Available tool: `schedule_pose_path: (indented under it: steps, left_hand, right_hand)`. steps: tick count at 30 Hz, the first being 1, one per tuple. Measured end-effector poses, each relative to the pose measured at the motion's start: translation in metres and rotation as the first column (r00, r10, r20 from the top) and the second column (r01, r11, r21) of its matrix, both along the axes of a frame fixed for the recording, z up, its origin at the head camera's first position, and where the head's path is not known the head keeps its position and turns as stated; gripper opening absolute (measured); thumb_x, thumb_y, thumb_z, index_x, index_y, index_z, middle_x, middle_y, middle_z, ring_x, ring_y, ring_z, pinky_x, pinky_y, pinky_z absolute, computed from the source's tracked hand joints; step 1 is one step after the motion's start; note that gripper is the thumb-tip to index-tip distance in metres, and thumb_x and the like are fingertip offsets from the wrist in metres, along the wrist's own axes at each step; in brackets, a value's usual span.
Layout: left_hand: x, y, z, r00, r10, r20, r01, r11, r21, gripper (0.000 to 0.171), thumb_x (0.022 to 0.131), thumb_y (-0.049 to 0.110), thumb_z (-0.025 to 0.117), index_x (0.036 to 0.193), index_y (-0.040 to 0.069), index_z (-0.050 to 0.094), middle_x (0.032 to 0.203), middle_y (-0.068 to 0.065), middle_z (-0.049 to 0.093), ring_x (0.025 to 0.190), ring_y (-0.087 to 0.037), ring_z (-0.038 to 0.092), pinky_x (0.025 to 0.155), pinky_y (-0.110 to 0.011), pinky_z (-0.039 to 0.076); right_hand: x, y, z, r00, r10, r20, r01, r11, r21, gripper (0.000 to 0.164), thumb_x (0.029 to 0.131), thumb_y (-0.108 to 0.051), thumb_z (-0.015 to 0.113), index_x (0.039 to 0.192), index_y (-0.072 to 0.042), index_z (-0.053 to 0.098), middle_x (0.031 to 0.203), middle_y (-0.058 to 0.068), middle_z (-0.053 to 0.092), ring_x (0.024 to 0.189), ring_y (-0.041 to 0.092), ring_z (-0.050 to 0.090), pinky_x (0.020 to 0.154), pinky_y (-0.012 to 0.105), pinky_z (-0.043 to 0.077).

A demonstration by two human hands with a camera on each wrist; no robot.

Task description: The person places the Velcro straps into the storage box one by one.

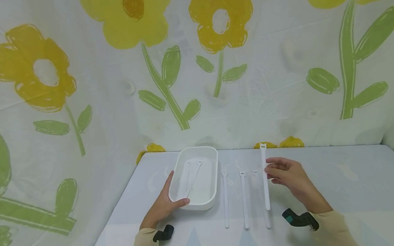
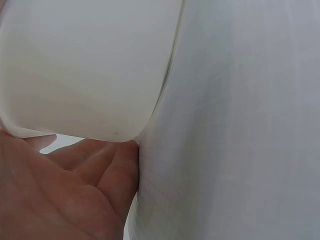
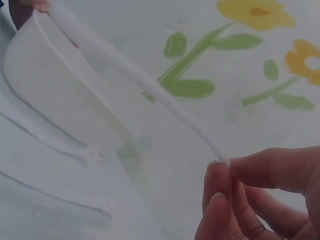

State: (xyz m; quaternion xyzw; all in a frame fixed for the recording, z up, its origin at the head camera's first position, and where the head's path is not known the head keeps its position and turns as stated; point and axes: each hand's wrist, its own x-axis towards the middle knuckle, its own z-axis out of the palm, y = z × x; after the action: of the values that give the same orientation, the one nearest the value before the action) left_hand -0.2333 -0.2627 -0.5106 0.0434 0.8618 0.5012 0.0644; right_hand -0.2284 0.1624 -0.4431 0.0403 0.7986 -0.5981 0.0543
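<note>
My left hand holds a white plastic tray at its near left corner, thumb over the rim and fingers along the outer side. Inside the tray lie thin white straps with small heads. Between thumb and fingertips, my right hand pinches a white cable tie strap with a slotted head, raised above the table. In the right wrist view this strap slants up from the fingertips. Two similar straps, one beside the other, lie right of the tray. Another lies partly behind the raised strap.
The pale table ends at the back against a white curtain printed with yellow flowers. The curtain also rises on both sides. Dark wrist cameras sit on the left wrist and right wrist.
</note>
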Motion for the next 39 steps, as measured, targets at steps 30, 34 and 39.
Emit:
schedule_pose_path:
  steps: [30, 34, 39]
  left_hand:
    - [-0.001, 0.000, -0.004, 1.000, -0.015, -0.018, 0.015, 1.000, 0.026, 0.127, 0.076, 0.036, 0.091, 0.168, 0.026, 0.004, 0.176, -0.008, 0.013, 0.155, -0.037, 0.027, 0.123, -0.067, 0.024]
    - [-0.001, 0.000, -0.003, 1.000, -0.007, -0.018, 0.007, 1.000, 0.025, 0.127, 0.076, 0.036, 0.091, 0.168, 0.026, 0.004, 0.175, -0.008, 0.013, 0.155, -0.038, 0.027, 0.122, -0.068, 0.025]
    - [0.000, 0.000, -0.001, 1.000, 0.011, -0.006, -0.011, 1.000, 0.001, 0.127, 0.075, 0.037, 0.092, 0.168, 0.027, 0.004, 0.175, -0.011, 0.015, 0.154, -0.040, 0.030, 0.121, -0.070, 0.026]
  right_hand:
    - [-0.035, -0.076, 0.027, 0.990, 0.134, -0.035, -0.138, 0.945, -0.297, 0.045, 0.100, -0.016, 0.068, 0.140, 0.002, 0.056, 0.098, -0.003, 0.073, 0.086, 0.012, 0.070, 0.080, 0.022, 0.060]
    - [-0.043, -0.088, 0.029, 0.991, 0.131, -0.015, -0.129, 0.940, -0.317, 0.045, 0.099, -0.018, 0.069, 0.139, -0.002, 0.057, 0.102, -0.001, 0.073, 0.088, 0.013, 0.070, 0.081, 0.022, 0.060]
    - [-0.051, -0.102, 0.031, 0.991, 0.132, -0.014, -0.128, 0.925, -0.358, 0.045, 0.098, -0.018, 0.071, 0.137, -0.001, 0.058, 0.100, -0.001, 0.073, 0.087, 0.014, 0.071, 0.080, 0.022, 0.060]
